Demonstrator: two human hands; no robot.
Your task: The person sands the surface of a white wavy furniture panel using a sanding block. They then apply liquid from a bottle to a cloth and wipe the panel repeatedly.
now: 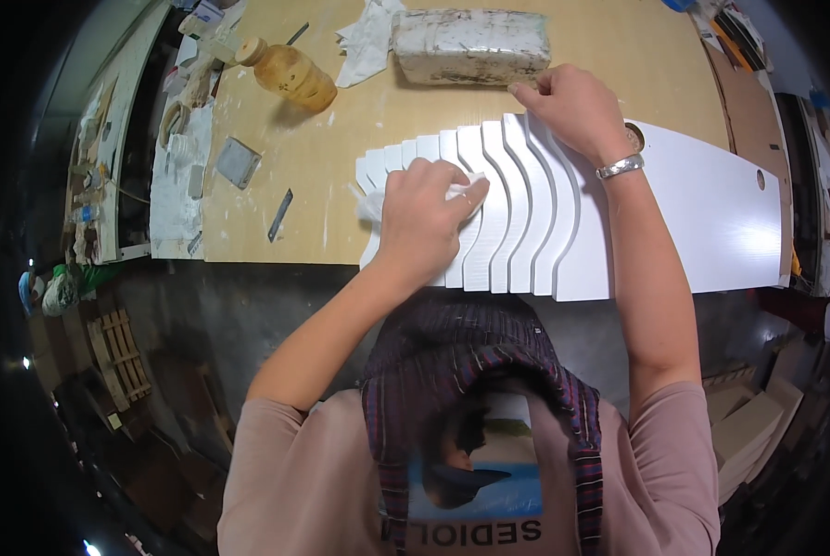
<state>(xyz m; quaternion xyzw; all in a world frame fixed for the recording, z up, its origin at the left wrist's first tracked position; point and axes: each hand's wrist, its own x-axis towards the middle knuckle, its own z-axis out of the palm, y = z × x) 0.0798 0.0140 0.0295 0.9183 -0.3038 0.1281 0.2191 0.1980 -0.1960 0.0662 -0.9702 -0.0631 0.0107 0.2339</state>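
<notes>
Several white panels [702, 213] with wavy ends lie overlapped like a fan along the near edge of the workbench. My left hand [419, 218] is closed on a crumpled white cloth [470, 190] and presses it against the stepped panel ends at the left. More of the cloth shows on the hand's other side. At the far edge of the top panel is my right hand [577, 111], its fingers curled and its thumb pointing left. What lies under those fingers, if anything, is hidden. The top panel has round holes near its far edge and right end.
A plastic-wrapped block [470, 46] sits beyond the panels on the wooden workbench [322, 227]. Left of it are a white rag [368, 46], an amber bottle [290, 74], a grey square pad [239, 163] and a dark flat strip [280, 215]. Cardboard [756, 120] lies at the right.
</notes>
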